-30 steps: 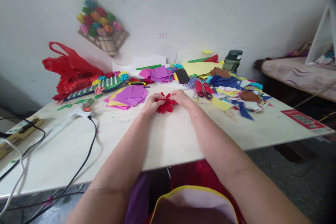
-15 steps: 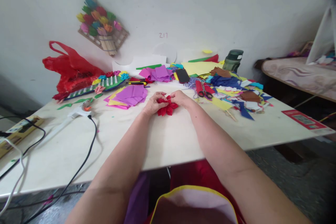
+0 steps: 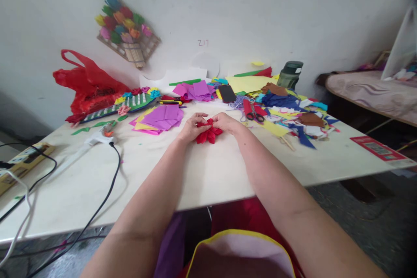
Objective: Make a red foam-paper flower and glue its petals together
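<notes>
Both of my hands meet over a red paper flower (image 3: pixel 208 134) with pointed petals, which rests on the pale table (image 3: pixel 208 173) straight ahead. My left hand (image 3: pixel 192 127) grips the flower's left side with curled fingers. My right hand (image 3: pixel 226 122) pinches its right side from above. Only the lower petals show below my fingers. A stack of purple and yellow paper squares (image 3: pixel 159 119) lies just left of my left hand.
Red-handled scissors (image 3: pixel 254 112), a black phone (image 3: pixel 227 94) and several coloured paper scraps (image 3: pixel 293 115) lie to the right. A glue gun (image 3: pixel 97 138) with a black cord (image 3: pixel 107 186), a red plastic bag (image 3: pixel 87 87) and a green bottle (image 3: pixel 288 74) stand around. A paper-flower piece (image 3: pixel 125 30) hangs on the wall.
My hands have closed in tighter over the red flower and pressed its petals together. The rest of the table has not changed.
</notes>
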Tool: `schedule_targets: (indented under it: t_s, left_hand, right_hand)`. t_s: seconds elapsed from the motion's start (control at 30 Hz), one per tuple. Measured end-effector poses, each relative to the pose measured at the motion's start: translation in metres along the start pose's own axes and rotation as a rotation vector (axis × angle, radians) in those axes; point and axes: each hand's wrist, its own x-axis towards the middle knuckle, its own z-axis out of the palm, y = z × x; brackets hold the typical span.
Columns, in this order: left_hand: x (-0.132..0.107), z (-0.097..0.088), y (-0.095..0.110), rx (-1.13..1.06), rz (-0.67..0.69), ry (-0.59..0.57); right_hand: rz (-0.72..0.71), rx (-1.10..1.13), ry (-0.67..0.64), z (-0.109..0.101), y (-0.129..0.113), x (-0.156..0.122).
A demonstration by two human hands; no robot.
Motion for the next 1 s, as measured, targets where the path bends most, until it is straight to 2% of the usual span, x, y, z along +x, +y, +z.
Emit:
schedule_targets:
  t_s: [0.2,0.43,0.87,1.0]
  left_hand:
    - [-0.001,0.0,0.009,0.037,0.023,-0.014]
    - [-0.001,0.001,0.015,0.055,0.047,-0.023]
    - [0.001,0.002,0.009,0.075,0.124,-0.009]
    - [0.002,0.001,0.007,0.089,0.126,-0.001]
  right_hand:
    - [0.006,-0.017,-0.014,-0.001,0.003,0.004]
    - [0.033,0.039,-0.021,-0.002,-0.005,-0.004]
    - [-0.015,0.063,0.004,-0.001,0.002,0.001]
    - [-0.01,0.141,-0.093,-0.004,0.0,-0.005]
